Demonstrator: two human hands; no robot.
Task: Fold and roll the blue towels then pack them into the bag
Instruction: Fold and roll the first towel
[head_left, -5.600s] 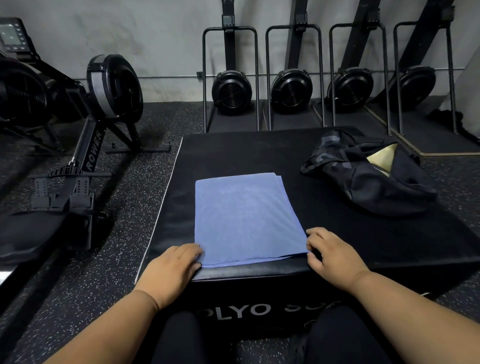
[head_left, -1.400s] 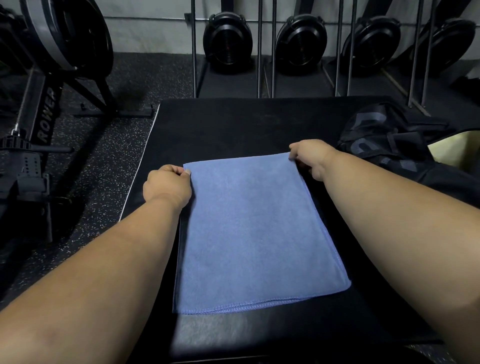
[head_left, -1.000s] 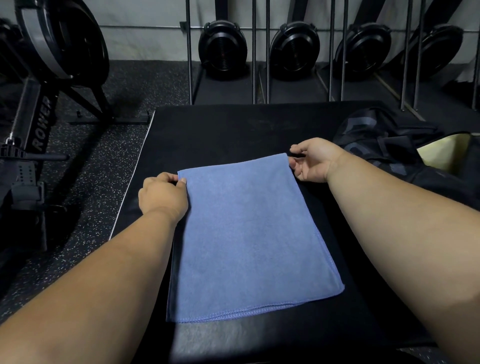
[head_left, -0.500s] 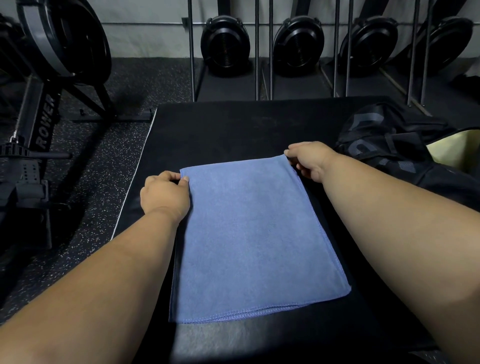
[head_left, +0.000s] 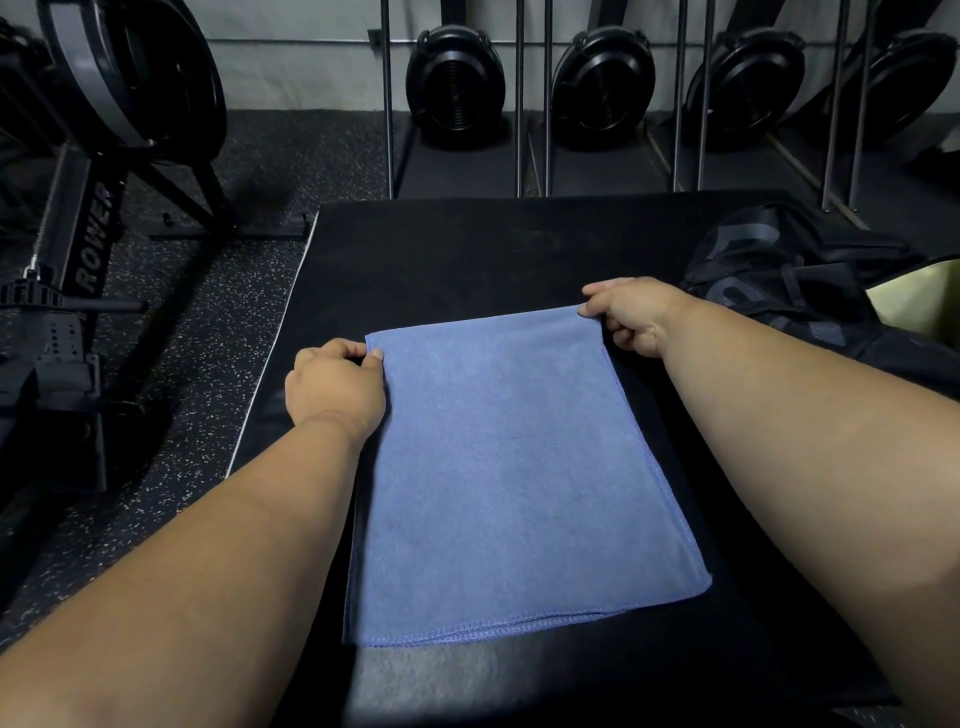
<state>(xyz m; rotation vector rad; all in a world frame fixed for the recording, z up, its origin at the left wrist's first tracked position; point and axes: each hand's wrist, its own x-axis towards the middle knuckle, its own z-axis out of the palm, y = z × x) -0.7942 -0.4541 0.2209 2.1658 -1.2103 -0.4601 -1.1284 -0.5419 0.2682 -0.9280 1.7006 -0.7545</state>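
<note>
A blue towel (head_left: 511, 467), folded into a flat rectangle, lies on the black padded top of a box (head_left: 467, 249), roughly at its middle and reaching close to the near edge. Its long axis runs from the near edge away toward the far side, tilted a little to the right at the far end. The stitched hem edges are stacked at the near end, and the far end shows a smooth edge.

The left hand (head_left: 335, 384) is at the far left corner of the towel, fingers curled, thumb and forefinger pinching the corner. The right hand (head_left: 631, 317) is at the far right corner, fingers curled round the cloth edge and gripping it. Both forearms stretch out along the two long sides of the towel.

To the right of the towel, near the right hand but apart from it, a black bag (head_left: 795, 291) lies slumped on the box top, with a pale yellow lining showing at its opening.

The box stands on a dark speckled rubber floor (head_left: 218, 312). A rowing machine (head_left: 93, 208) marked ROWER stands to the left. Along the grey far wall stands a row of black fan-wheel machines (head_left: 454, 78) with thin metal uprights.
</note>
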